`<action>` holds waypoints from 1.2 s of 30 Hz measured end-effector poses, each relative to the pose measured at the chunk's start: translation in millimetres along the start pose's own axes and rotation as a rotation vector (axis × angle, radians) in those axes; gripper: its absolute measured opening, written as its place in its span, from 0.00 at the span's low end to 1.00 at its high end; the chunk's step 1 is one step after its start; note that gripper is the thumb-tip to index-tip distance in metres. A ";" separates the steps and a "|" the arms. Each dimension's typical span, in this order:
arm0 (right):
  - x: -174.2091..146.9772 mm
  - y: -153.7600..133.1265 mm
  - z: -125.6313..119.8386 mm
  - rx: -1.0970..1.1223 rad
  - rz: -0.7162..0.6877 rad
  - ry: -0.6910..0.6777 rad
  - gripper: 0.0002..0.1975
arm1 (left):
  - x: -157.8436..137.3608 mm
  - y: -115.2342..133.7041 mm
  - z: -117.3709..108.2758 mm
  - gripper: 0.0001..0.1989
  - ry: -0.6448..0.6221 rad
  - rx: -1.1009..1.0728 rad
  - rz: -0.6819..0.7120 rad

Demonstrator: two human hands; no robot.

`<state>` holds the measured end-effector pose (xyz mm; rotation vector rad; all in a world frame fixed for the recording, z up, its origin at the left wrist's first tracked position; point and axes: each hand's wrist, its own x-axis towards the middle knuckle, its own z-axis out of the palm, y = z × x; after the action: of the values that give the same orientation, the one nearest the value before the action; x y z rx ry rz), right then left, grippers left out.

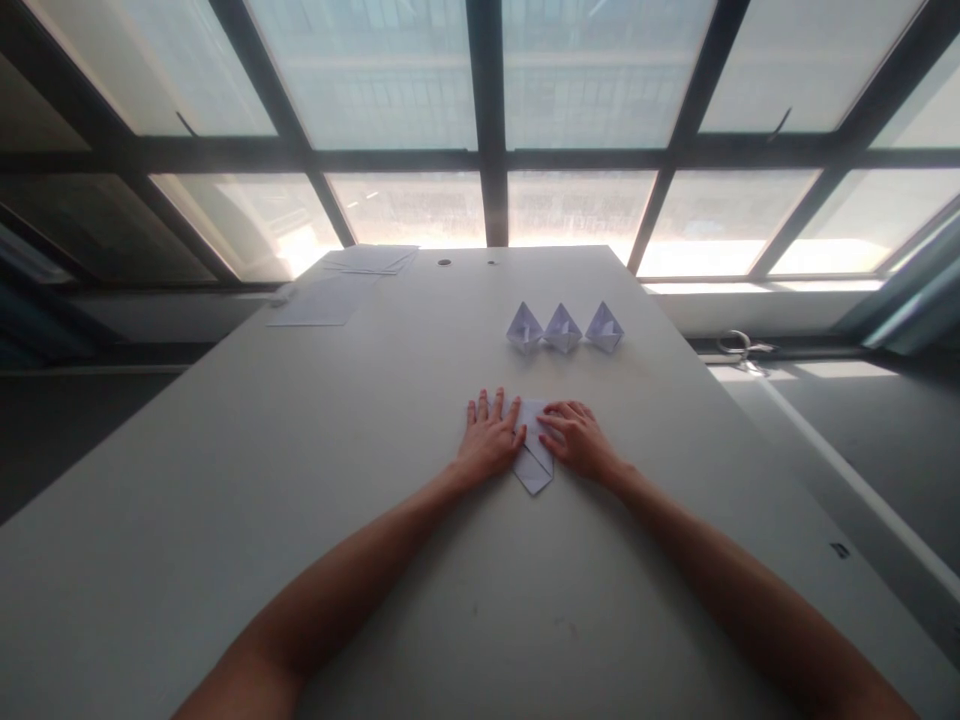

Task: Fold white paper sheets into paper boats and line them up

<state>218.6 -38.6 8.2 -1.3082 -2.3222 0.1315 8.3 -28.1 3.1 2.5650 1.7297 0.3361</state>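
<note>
A folded sheet of white paper [535, 468] lies on the white table, its pointed end toward me and a diagonal fold line across it. Flat on its left side rests my left hand [491, 437], fingers spread and pointing away from me. My right hand [576, 437] touches the paper's right edge with its fingers slightly bent and apart. Part of the paper is hidden under both hands. Beyond them stand three folded paper boats [524, 328], [562, 329], [604, 328] in a row.
Several loose white paper sheets [319, 302] lie at the table's far left. The white table [360, 420] reaches to a wall of windows [405, 205]. Two small round spots sit near its far edge. A dark mark [839, 550] is at the right edge.
</note>
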 end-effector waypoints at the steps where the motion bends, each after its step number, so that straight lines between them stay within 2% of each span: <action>1: 0.0 1.2 -0.1 -0.008 0.000 -0.007 0.15 | -0.2 -0.3 -0.8 0.27 0.006 -0.005 0.018; 8: 0.3 22.6 -6.8 -0.024 0.016 -0.084 0.17 | -0.2 -0.5 -9.2 0.19 0.038 -0.081 0.260; 12: 0.9 25.8 -11.4 -0.054 0.013 -0.051 0.16 | -2.2 2.7 -17.9 0.17 0.033 -0.090 0.354; 16: 1.7 16.0 -14.9 -0.099 0.015 -0.038 0.12 | -3.7 5.0 -18.9 0.20 0.021 -0.103 0.428; 20: 1.1 7.5 -14.8 -0.069 -0.003 -0.056 0.11 | -1.2 2.7 -9.8 0.25 -0.044 -0.173 0.531; 23: 0.3 7.0 -13.4 -0.032 -0.001 -0.042 0.12 | 0.5 0.6 -5.8 0.27 -0.072 -0.199 0.533; 33: -1.0 10.8 -11.7 0.026 -0.001 -0.046 0.14 | 0.2 1.7 -9.8 0.24 -0.050 -0.225 0.508; 36: -0.7 11.8 -10.9 0.046 -0.007 -0.038 0.14 | -1.3 2.2 -13.6 0.27 -0.075 -0.228 0.506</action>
<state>233.0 -34.3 14.0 -1.2855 -2.3410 0.2078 7.2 -31.5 16.6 2.7577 0.9326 0.4129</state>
